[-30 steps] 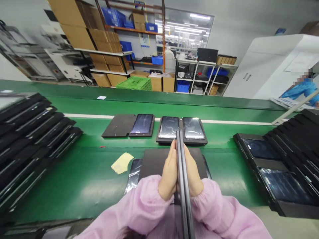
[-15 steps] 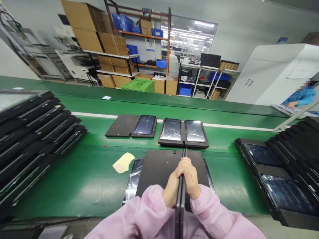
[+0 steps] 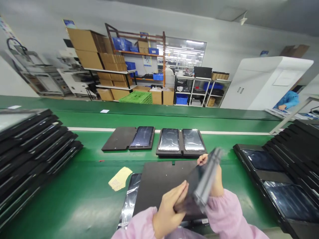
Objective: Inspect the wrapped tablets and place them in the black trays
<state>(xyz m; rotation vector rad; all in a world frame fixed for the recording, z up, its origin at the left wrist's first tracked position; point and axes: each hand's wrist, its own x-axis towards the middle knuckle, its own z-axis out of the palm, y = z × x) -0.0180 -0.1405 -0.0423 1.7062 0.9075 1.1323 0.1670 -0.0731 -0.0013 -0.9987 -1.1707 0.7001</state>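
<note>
Two dark tablets (image 3: 204, 182), one against the other, are held tilted above the work surface and smeared by motion. My right hand (image 3: 215, 181) is wrapped round them from the far right side, its fingertips showing over the far edge. On the near left, my left hand (image 3: 170, 207) holds the lower part of the tablets, with the fingers laid along the face. Beneath the hands lies a flat black foam tray (image 3: 159, 181). A film-covered tablet (image 3: 131, 196) sticks out past the tray's left side.
Behind stand a foam tray with two tablets (image 3: 168, 140) and another with one tablet (image 3: 142, 136). A yellow paper note (image 3: 120, 178) lies on the green mat (image 3: 82, 199). Tray stacks rise at left (image 3: 32, 146) and right (image 3: 294, 156). A blue-sleeved person (image 3: 289, 99) is far right.
The tablets have swung from upright on edge to a tilt toward the right. My hands, earlier clasped together round them, have moved apart to opposite sides. The camera view has tipped upward.
</note>
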